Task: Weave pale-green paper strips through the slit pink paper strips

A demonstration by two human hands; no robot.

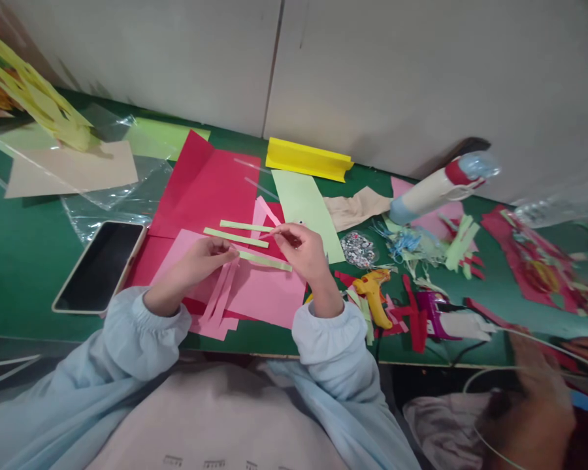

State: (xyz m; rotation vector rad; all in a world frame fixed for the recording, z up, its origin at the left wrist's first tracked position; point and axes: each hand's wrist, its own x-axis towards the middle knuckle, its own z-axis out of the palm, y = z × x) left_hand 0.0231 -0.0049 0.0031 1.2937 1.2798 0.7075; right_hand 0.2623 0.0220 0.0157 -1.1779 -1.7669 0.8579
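My left hand (200,261) is closed, thumb and fingertips pinching the left end of a light green paper strip (267,262). To its right, my right hand (301,251) is pinched at the right end of an upper light green paper strip (242,226). Between the two lies a middle light green strip (235,237), slightly slanted. All three are over pink paper (267,297) and red paper (215,183). Several narrow pink strips (219,297) hang or lie below my left fingers; whether they are held cannot be made out.
A phone (98,267) lies at left. On the right are a yellow glue gun (375,297), a bag of small beads (359,249), a bottle (441,189) and paper scraps. Folded yellow paper (308,158) is by the wall. Another person's arm (539,398) shows at lower right.
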